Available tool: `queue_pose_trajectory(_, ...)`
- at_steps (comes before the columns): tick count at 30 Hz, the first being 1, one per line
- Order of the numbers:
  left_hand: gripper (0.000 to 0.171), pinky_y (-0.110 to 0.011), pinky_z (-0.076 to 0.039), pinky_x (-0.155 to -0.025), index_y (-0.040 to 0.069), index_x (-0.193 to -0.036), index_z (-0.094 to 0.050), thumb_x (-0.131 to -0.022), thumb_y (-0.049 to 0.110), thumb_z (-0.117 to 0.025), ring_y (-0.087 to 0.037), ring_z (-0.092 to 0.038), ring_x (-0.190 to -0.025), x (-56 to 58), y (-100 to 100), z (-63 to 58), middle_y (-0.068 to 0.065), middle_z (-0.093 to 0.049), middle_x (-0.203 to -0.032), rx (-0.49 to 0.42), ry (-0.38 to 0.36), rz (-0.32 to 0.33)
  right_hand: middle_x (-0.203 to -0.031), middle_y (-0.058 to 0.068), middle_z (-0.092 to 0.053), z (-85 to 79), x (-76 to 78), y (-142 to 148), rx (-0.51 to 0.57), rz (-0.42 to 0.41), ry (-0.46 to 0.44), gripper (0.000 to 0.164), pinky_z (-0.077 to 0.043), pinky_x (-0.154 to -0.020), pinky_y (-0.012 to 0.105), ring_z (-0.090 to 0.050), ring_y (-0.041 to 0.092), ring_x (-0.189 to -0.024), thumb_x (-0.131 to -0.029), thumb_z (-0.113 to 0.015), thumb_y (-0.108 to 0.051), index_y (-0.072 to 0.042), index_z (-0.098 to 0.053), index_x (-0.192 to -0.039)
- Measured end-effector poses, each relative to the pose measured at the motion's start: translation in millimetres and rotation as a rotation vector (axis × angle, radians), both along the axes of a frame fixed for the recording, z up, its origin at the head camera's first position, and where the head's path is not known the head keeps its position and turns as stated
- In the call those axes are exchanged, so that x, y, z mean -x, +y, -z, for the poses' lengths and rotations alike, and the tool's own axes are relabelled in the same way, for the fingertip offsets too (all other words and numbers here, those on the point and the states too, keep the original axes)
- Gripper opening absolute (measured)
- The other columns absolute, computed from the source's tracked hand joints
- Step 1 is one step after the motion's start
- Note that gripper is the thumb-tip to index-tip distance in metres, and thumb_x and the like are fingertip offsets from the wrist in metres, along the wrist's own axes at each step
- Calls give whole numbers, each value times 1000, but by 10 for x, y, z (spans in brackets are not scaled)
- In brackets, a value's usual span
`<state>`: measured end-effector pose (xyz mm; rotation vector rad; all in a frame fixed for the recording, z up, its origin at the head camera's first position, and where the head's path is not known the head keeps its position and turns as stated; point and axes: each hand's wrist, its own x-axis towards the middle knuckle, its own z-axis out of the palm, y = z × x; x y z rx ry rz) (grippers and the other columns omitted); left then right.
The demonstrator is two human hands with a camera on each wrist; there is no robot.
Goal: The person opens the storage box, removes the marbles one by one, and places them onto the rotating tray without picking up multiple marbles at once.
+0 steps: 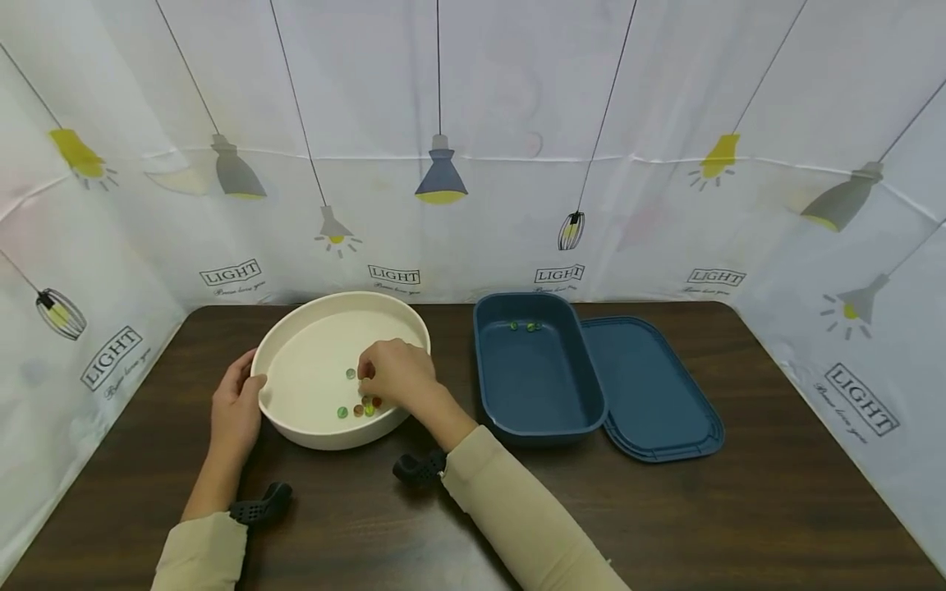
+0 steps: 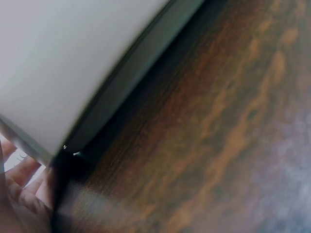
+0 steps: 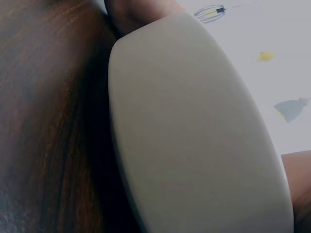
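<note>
A round cream tray [image 1: 303, 353] with a raised wall stands on the left of the table. My left hand [image 1: 238, 402] grips its left side, thumb at the rim and fingers along the outer wall. In the left wrist view, the fingers [image 2: 29, 187] show behind the tray's edge. Reaching inside the tray, my right hand [image 1: 397, 373] has its fingertips drawn together and pointing down, right over several coloured marbles [image 1: 369, 410]. I cannot tell if a marble is between them. A green marble [image 1: 342, 412] and a clear marble [image 1: 351, 373] lie left of these fingers.
A deep blue rectangular container [image 1: 539, 386] stands right of the tray, with a few green marbles [image 1: 530, 327] near its far end. Its flat blue lid [image 1: 658, 394] lies beside it, partly beneath its right edge. A lamp-printed curtain [image 1: 502, 222] hangs behind the dark wooden table [image 1: 776, 492].
</note>
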<state>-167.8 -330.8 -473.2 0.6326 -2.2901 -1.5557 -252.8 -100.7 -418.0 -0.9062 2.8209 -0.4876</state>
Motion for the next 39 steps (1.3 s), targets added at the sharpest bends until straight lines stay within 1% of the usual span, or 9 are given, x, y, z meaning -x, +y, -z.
queue_pose_trajectory(10,52,-5,-41,-86,19,-157,-39,-105,27,-37,-22,-50,-134,-4,17,-16,-10,-46,-158,13,-15,4,-80,-20,-65,8,0,6,-12,14,-15,11,-44,-64,25,-56,3,-74,-85,-81,-36,-33,-74,-91)
queue_pose_trajectory(18,52,-10,-42,-91,20,-157,-38,-106,29,-36,-24,-49,-136,-13,46,19,-9,-46,-158,8,-31,3,-83,-20,-64,46,4,35,-32,14,-27,15,-45,-66,26,-56,2,-76,-86,-79,-39,-33,-74,-99)
queue_pose_trajectory(20,52,-9,-42,-91,20,-157,-38,-105,29,-36,-23,-49,-136,-20,52,34,-9,-46,-158,5,-33,1,-89,-18,-69,31,-8,72,16,-3,-34,16,-48,-70,25,-59,2,-81,-88,-78,-39,-31,-75,-102)
queue_pose_trajectory(23,53,-7,-41,-89,19,-157,-38,-105,28,-36,-23,-48,-136,-30,57,37,-9,-45,-158,0,-33,2,-99,-13,-73,-60,-26,193,157,-49,-57,20,-50,-75,21,-62,3,-86,-90,-76,-37,-25,-76,-106)
queue_pose_trajectory(27,53,-4,-40,-87,19,-157,-38,-105,28,-36,-20,-49,-135,-37,47,3,-9,-45,-158,6,-28,7,-101,-4,-76,-330,-31,454,370,-98,-85,24,-52,-75,18,-66,8,-87,-91,-75,-31,-16,-77,-109)
queue_pose_trajectory(29,53,-3,-40,-85,19,-157,-38,-105,28,-36,-18,-50,-133,-40,39,-20,-9,-45,-158,13,-26,5,-103,-1,-76,-487,-23,598,442,-93,-99,23,-53,-74,20,-68,11,-88,-92,-75,-29,-14,-76,-110)
queue_pose_trajectory(32,53,-4,-41,-86,20,-157,-38,-105,29,-36,-18,-50,-134,-44,30,-47,-10,-45,-159,19,-33,1,-105,2,-75,-662,36,822,505,-62,-130,24,-55,-74,25,-69,16,-90,-92,-74,-28,-14,-76,-111)
queue_pose_trajectory(34,53,-6,-41,-88,21,-158,-37,-105,30,-36,-20,-50,-135,-46,27,-59,-9,-44,-159,20,-40,4,-106,3,-75,-717,117,964,539,-13,-168,24,-58,-75,31,-70,19,-90,-92,-74,-28,-14,-75,-112)
queue_pose_trajectory(39,53,-7,-42,-90,21,-158,-37,-105,29,-36,-21,-49,-136,-36,30,-72,-9,-44,-159,20,-48,7,-111,7,-73,-659,413,1323,620,143,-256,24,-59,-82,49,-70,30,-98,-92,-75,-25,-13,-74,-112)
